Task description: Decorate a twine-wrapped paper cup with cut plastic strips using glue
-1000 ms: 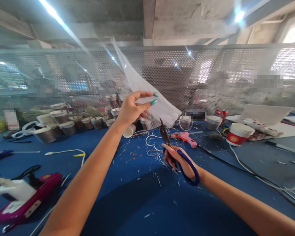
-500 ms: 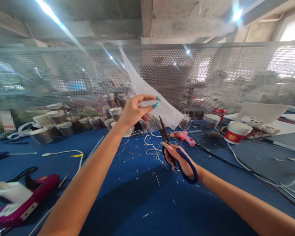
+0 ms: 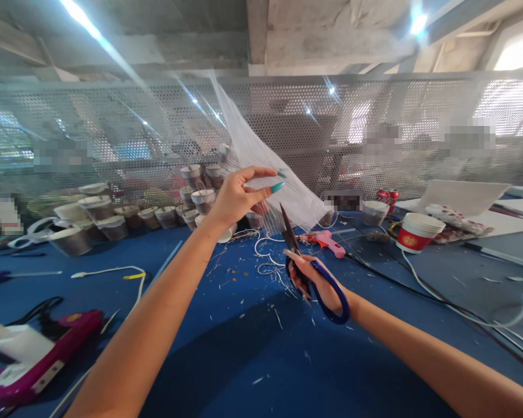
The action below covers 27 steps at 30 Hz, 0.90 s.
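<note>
A thin, see-through white sheet [image 3: 265, 157] with fine ribbing hangs in the air above the table, fanning out from a narrow tip at upper left. My left hand [image 3: 237, 194] holds it, the lower fingers partly hidden at its edge; thumb and forefinger, with teal nails, stand apart in front of it. In my right hand [image 3: 307, 276] are scissors [image 3: 291, 232] with dark blades and blue handles. Their blades point up, close together, near the lower edge of the sheet. Whether they touch it I cannot tell.
Blue table [image 3: 226, 360] carries scattered scraps. A pink glue gun [image 3: 331, 242] with a black cable lies behind the scissors. Stacked cups [image 3: 98, 208] line the back before a perforated screen [image 3: 148, 128]. At left is a purple power strip [image 3: 76, 328]; at right, a red-white cup [image 3: 418, 232].
The whole scene has shifted slightly left as the view turned. The sheet's top tip has moved a little right relative to the background. Both hands keep their holds.
</note>
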Tool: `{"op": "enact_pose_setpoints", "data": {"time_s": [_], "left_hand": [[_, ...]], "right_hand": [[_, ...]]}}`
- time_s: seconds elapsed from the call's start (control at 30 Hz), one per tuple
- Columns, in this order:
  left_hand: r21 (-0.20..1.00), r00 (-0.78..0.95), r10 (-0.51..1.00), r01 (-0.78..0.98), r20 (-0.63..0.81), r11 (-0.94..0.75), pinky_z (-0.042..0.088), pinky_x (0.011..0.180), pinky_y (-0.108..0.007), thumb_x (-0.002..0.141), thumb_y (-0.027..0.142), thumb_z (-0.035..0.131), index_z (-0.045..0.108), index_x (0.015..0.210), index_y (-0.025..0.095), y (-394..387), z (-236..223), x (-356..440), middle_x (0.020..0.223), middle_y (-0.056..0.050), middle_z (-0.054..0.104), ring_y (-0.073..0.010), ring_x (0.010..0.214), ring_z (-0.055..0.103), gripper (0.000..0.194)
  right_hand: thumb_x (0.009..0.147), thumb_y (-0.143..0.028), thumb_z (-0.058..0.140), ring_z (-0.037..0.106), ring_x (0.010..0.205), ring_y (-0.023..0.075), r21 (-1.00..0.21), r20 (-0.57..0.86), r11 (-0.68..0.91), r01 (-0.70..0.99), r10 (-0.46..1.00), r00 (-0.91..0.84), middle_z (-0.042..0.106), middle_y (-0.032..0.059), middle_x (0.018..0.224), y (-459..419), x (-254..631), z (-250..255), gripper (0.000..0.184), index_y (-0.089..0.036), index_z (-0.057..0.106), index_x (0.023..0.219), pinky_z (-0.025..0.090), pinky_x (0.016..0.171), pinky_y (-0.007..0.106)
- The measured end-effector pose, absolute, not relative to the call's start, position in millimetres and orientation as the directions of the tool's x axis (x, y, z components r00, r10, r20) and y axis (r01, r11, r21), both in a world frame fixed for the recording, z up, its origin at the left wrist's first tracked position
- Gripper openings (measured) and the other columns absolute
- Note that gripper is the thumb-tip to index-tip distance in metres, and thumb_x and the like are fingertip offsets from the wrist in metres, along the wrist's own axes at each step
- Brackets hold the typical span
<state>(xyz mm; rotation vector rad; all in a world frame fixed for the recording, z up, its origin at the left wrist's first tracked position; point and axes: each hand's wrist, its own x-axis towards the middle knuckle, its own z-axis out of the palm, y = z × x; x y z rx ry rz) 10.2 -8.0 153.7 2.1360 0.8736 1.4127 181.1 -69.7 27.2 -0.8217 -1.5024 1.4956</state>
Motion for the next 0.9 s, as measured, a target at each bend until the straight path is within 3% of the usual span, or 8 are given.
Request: {"op": "enact_pose_setpoints", "data": {"time_s": [0.37,0.63,0.9], "left_hand": [[0.628,0.267,0.676,0.251,0.686,-0.737,0.05,0.04,-0.017,0.069,0.032,0.065,0.059,0.099,0.02,-7.4,150.9,12.6,0.086,-0.002,0.067,-0.007,0.044,0.058,0.033],[0.64,0.277,0.683,0.239,0.675,-0.73,0.05,0.04,-0.019,0.069,0.032,0.065,0.058,0.099,0.019,-8.2,151.4,13.7,0.09,-0.003,0.067,-0.0079,0.044,0.059,0.034],[0.67,0.276,0.714,0.246,0.644,-0.7,0.049,0.041,-0.02,0.07,0.031,0.065,0.058,0.1,0.02,-10.2,150.6,14.9,0.069,0.0,0.066,-0.0105,0.046,0.059,0.033]], "right_hand": [[0.077,-0.057,0.044,0.033,0.043,0.0054,-0.989,0.1,0.045,-0.138,0.9,-0.423,0.039,-0.0059,0.053,-68.8,180.5,29.7,0.039,-0.019,0.046,0.069,0.028,0.04,0.019],[0.077,-0.057,0.045,0.034,0.044,0.006,-0.988,0.1,0.04,-0.149,0.902,-0.42,0.039,-0.0053,0.053,-69.0,180.0,30.6,0.039,-0.018,0.046,0.069,0.029,0.04,0.019],[0.077,-0.056,0.046,0.033,0.044,0.0058,-0.985,0.098,0.025,-0.173,0.9,-0.426,0.039,-0.0052,0.054,-70.2,179.7,30.8,0.039,-0.018,0.046,0.07,0.028,0.04,0.019]]}}
